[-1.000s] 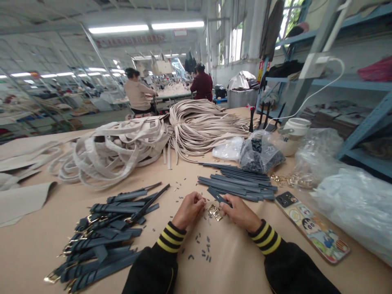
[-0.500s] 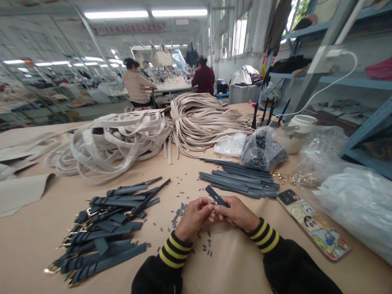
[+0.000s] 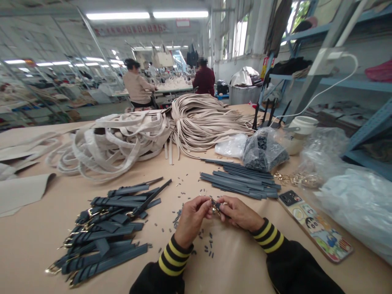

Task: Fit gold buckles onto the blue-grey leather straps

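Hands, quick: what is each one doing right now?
Left hand: closed, pinching the small gold buckle.
Right hand: closed, pinching the dark strap piece at that buckle.

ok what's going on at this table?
A person works at a table, both hands together over it. The left hand and right hand pinch a small gold buckle with a dark strap piece between the fingertips. Buckled dark straps lie piled to the left, plain dark strips stacked ahead to the right.
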Tool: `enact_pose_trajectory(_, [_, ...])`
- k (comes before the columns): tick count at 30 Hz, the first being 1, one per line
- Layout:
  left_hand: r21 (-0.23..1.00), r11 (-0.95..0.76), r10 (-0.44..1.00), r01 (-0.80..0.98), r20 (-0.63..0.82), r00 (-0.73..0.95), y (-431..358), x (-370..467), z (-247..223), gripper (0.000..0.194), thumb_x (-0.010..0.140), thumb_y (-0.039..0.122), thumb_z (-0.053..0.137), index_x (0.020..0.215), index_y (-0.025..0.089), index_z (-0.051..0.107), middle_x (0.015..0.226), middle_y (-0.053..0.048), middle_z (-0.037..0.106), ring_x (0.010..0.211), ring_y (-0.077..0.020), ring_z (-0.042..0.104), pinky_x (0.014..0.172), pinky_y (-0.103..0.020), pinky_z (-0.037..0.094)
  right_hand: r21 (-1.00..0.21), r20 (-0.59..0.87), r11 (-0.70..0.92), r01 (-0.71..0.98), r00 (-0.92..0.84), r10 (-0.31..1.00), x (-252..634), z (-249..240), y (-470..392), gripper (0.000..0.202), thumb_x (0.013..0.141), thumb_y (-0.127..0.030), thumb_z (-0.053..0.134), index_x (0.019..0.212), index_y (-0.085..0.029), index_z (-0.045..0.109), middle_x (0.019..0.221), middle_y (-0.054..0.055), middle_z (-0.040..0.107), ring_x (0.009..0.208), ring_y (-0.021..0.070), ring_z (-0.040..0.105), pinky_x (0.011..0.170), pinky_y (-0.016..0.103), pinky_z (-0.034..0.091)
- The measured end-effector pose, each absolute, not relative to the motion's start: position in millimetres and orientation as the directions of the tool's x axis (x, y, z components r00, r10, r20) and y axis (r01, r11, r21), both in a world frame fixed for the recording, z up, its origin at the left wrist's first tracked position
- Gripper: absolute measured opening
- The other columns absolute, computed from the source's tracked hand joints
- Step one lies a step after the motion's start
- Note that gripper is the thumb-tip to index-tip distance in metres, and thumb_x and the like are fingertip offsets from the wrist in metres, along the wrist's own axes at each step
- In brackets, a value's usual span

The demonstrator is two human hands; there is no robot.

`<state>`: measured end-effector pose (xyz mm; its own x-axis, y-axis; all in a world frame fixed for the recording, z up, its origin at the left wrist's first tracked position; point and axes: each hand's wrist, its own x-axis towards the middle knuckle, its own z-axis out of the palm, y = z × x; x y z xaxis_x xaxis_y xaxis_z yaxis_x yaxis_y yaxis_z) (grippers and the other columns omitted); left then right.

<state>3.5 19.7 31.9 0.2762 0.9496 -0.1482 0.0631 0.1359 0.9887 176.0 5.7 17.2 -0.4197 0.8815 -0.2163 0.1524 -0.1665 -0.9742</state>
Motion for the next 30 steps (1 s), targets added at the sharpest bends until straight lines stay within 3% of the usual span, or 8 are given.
enact_pose_trajectory(6, [0.984, 0.179, 0.976, -0.015, -0.175, 0.127, 27, -8, 30, 0.027, 0.07, 0.032, 0.062, 0.086, 0.01, 0.061, 0.058, 0.001, 0.058, 0.051, -0.0068, 0.053, 0.051, -0.018, 0.047, -0.962, -0.255, -0.268, 0.046, -0.498, 0.829, 181, 22, 4, 0.032, 0.081, -0.04, 0.046, 0.102, -0.015, 0.046, 0.057, -0.006, 0.048, 0.034, 0.0011, 0.029, 0.032, 0.014, 0.02])
enact_pose_trajectory(12, [0.826, 0.463, 0.871, -0.321, -0.356, 0.338, 26, -7, 29, 0.029, 0.063, 0.028, 0.07, 0.081, 0.009, 0.06, 0.054, 0.003, 0.054, 0.046, -0.0014, 0.048, 0.043, -0.009, 0.04, -0.957, -0.253, -0.288, 0.026, -0.557, 0.791, 186, 19, 4, 0.031, 0.081, -0.041, 0.048, 0.099, -0.015, 0.048, 0.055, -0.006, 0.049, 0.032, 0.0003, 0.028, 0.03, 0.013, 0.019])
enact_pose_trajectory(15, [0.703, 0.605, 0.779, -0.373, -0.427, 0.459, 20, 3, 26, 0.029, 0.057, 0.024, 0.075, 0.075, 0.01, 0.058, 0.053, 0.003, 0.054, 0.044, -0.0008, 0.048, 0.043, -0.008, 0.04, -0.965, -0.226, -0.261, 0.017, -0.563, 0.795, 184, 19, 4, 0.029, 0.081, -0.041, 0.048, 0.093, -0.015, 0.047, 0.055, -0.006, 0.049, 0.033, 0.0003, 0.029, 0.03, 0.012, 0.02])
enact_pose_trajectory(18, [0.664, 0.647, 0.747, -0.375, -0.455, 0.484, 14, 14, 24, 0.028, 0.055, 0.021, 0.076, 0.072, 0.01, 0.056, 0.053, 0.003, 0.055, 0.043, -0.0011, 0.049, 0.043, -0.008, 0.04, -0.971, -0.208, -0.24, 0.01, -0.537, 0.818, 180, 20, 3, 0.027, 0.08, -0.041, 0.05, 0.084, -0.015, 0.045, 0.055, -0.006, 0.048, 0.036, 0.0003, 0.032, 0.032, 0.012, 0.022])
enact_pose_trajectory(25, [0.809, 0.497, 0.842, -0.314, -0.361, 0.401, 9, 22, 20, 0.031, 0.065, 0.033, 0.068, 0.077, 0.014, 0.046, 0.051, 0.003, 0.055, 0.042, -0.0031, 0.047, 0.041, -0.011, 0.036, -0.991, -0.137, -0.123, 0.06, -0.413, 0.9, 168, 17, 1, 0.028, 0.08, -0.043, 0.048, 0.078, -0.016, 0.04, 0.067, 0.0, 0.058, 0.039, 0.0025, 0.043, 0.034, 0.013, 0.03])
enact_pose_trajectory(30, [0.936, 0.324, 0.911, -0.137, -0.269, 0.313, 12, 20, 9, 0.029, 0.069, 0.037, 0.061, 0.08, 0.016, 0.043, 0.055, 0.005, 0.053, 0.046, -0.0064, 0.047, 0.044, -0.017, 0.039, -0.994, -0.089, -0.065, 0.082, -0.334, 0.938, 162, 10, 2, 0.024, 0.08, -0.039, 0.048, 0.086, -0.019, 0.037, 0.065, -0.003, 0.058, 0.042, 0.0071, 0.052, 0.039, 0.017, 0.038])
